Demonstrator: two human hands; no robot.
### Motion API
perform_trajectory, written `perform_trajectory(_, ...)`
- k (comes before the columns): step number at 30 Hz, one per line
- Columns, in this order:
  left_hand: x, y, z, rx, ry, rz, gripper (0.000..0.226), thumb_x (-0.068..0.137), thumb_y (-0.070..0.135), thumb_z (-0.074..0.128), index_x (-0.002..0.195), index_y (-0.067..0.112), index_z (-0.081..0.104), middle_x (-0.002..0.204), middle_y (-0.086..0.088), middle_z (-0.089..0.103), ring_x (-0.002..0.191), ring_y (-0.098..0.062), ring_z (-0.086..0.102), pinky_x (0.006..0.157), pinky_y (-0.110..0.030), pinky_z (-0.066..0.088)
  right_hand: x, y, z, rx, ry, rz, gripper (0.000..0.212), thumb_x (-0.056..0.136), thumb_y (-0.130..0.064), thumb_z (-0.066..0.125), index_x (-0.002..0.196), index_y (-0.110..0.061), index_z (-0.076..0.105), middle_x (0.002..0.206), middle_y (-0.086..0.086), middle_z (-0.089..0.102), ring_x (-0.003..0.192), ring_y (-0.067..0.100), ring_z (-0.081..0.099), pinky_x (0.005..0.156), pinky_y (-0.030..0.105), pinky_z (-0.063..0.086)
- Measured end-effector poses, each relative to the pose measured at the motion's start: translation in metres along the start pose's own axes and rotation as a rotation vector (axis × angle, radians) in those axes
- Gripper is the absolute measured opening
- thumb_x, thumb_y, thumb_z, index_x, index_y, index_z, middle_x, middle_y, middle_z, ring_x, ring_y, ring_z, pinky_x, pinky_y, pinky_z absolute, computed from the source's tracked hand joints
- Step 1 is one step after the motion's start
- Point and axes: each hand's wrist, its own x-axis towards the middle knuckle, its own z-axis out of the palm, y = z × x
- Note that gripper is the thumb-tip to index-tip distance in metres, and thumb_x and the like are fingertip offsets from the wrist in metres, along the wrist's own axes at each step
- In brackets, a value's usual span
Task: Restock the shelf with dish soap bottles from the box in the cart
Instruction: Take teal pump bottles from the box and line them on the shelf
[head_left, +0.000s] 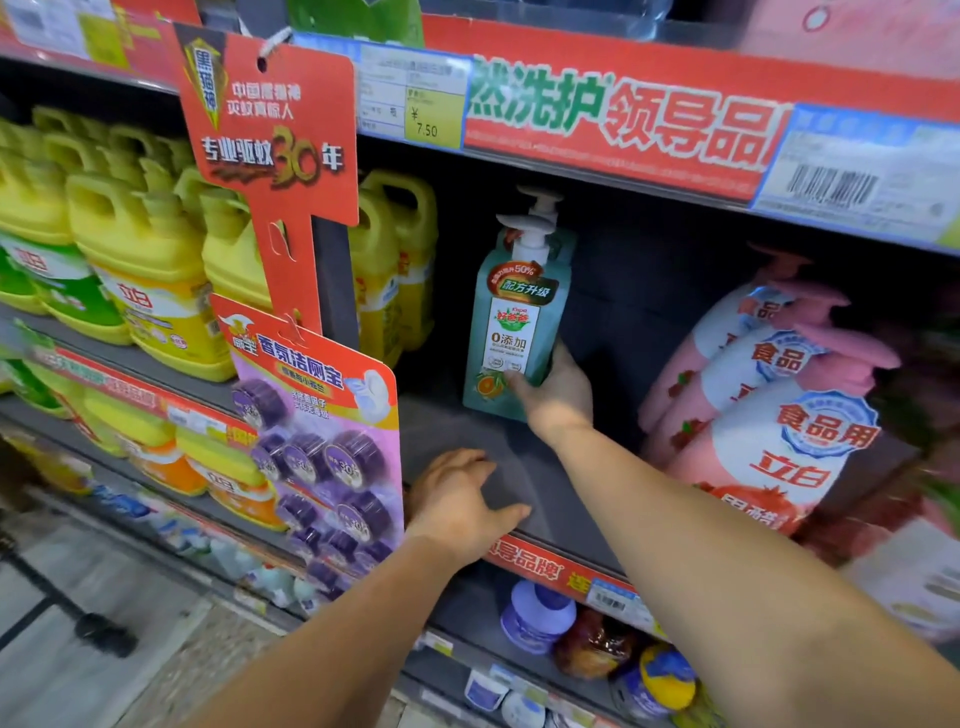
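Head view of the restocking bay. The right hand (553, 387) grasps the lower body of a teal pump bottle of dish soap (511, 322), fingers curled round its right side, the base at or just above the grey shelf board (519, 483); contact with the board cannot be confirmed. A 2nd pump head (543, 200) shows directly behind the bottle. The left hand (457, 506) lies released, fingers flat on the board's front edge, nearer the viewer than the bottle.

Risks: the bottle is tall and gripped low, so a tilted release could topple it; pushed back too hard, it could knock over the bottle behind. The pink bottles (769, 410) right of the teal bottle lean and could slide into the gap.

Not visible: the cart and its box, the bottle's base edge behind the hand, and the depth of the row behind. Yellow jugs (150, 270) stand left of the bottle, partly masked by a red hanging display card (280, 156).
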Motion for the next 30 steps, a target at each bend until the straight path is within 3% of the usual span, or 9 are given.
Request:
perform_trajectory(12,-0.002,0.004,-0.002,0.03,-0.036,-0.028,0.072,0.081,0.064,0.061,0.141,0.027,0.048,0.151,0.014,0.035,0.14,-0.01,0.027,0.112,-0.023,0.021,0.004,-0.005,0.011,-0.071,0.021,0.056,0.045,0.087,-0.03,0.068,0.126,-0.014,0.052,0.122,0.004,0.066,0.11,0.025,0.063,0.087,0.031,0.05)
perform_trajectory(16,-0.004,0.006,-0.006,0.048,-0.057,-0.023,0.071,0.083,0.063,0.059,0.141,0.024,0.048,0.151,0.011,0.037,0.139,-0.012,0.029,0.111,-0.023,0.022,-0.013,0.001,-0.007,-0.091,-0.016,0.052,0.054,0.09,-0.029,0.065,0.137,-0.01,0.048,0.133,0.006,0.059,0.122,0.026,0.056,0.097,0.029,0.045)
perform_trajectory(21,-0.015,0.017,-0.01,0.068,-0.034,0.006,0.069,0.089,0.06,0.052,0.142,0.016,0.044,0.148,-0.002,0.043,0.136,-0.022,0.036,0.112,-0.032,0.024,-0.058,0.004,-0.034,-0.188,-0.043,0.077,0.064,0.094,-0.03,0.06,0.146,-0.003,0.035,0.15,0.013,0.042,0.138,0.025,0.038,0.108,0.024,0.028)
perform_trajectory(26,-0.056,0.017,-0.017,-0.07,-0.011,0.136,0.058,0.09,0.043,0.059,0.136,0.01,0.049,0.139,-0.01,0.051,0.13,-0.027,0.043,0.108,-0.03,0.028,-0.121,-0.001,-0.042,-0.235,-0.035,0.087,0.063,0.094,-0.028,0.059,0.148,-0.008,0.034,0.151,0.01,0.04,0.139,0.024,0.038,0.112,0.027,0.027)
perform_trajectory(30,-0.107,-0.023,-0.04,-0.144,-0.07,0.234,0.05,0.089,0.036,0.063,0.134,0.017,0.053,0.134,-0.007,0.055,0.127,-0.026,0.047,0.106,-0.031,0.036,-0.191,-0.015,-0.018,-0.322,0.016,0.113,0.057,0.094,-0.027,0.057,0.146,-0.009,0.038,0.147,0.013,0.045,0.135,0.027,0.042,0.11,0.03,0.029)
